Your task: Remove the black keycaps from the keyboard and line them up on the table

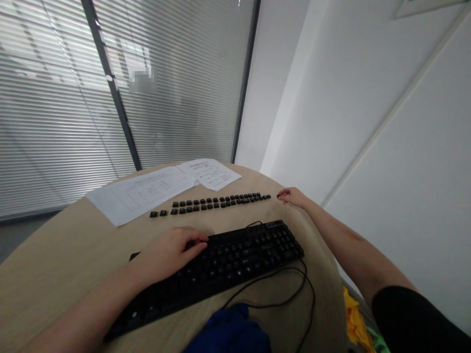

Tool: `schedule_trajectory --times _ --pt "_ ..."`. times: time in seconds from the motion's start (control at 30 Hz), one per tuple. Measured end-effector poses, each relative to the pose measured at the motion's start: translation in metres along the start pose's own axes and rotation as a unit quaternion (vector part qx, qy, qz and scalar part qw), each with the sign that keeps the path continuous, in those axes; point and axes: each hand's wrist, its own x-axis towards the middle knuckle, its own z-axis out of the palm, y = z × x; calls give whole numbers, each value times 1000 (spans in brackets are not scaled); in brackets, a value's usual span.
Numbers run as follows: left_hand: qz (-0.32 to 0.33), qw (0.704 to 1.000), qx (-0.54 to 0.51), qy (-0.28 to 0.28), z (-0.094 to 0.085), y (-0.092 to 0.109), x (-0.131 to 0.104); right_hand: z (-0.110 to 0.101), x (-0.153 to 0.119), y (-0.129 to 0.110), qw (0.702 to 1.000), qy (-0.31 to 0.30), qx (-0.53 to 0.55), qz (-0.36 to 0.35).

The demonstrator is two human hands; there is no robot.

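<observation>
A black keyboard [235,264] lies at a slant on the table. My left hand [180,250] is over its upper left part, fingers curled and thumb drawn in toward the fingertips; whatever sits between them is too small to make out. Beyond the keyboard, loose black keycaps [203,208] are lined up in two rows. Past the right end of these rows, my right hand [291,196] reaches to the tabletop, its fingertips closed on a small black keycap [278,196].
Printed paper sheets [147,191] lie behind the keycaps on the round wooden table [55,279]. A black cable [272,305] loops in front of the keyboard, near blue cloth [231,333]. Yellow material [355,318] is below the right edge. A white wall [405,171] rises close on the right.
</observation>
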Motion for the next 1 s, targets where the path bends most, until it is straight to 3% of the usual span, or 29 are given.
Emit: schedule_trajectory --times 0.3,0.7,0.83,1.0 --pt "-32 999 15 -16 1 -6 6 10 47 25 998 -60 13 -8" --pt "-8 1000 5 5 3 -8 6 12 36 19 996 -53 66 -11" --pt "-12 1000 3 1 3 -6 5 3 27 10 994 -14 106 -9" --pt "-8 1000 14 -8 2 -5 5 -16 2 -6 972 131 193 6"
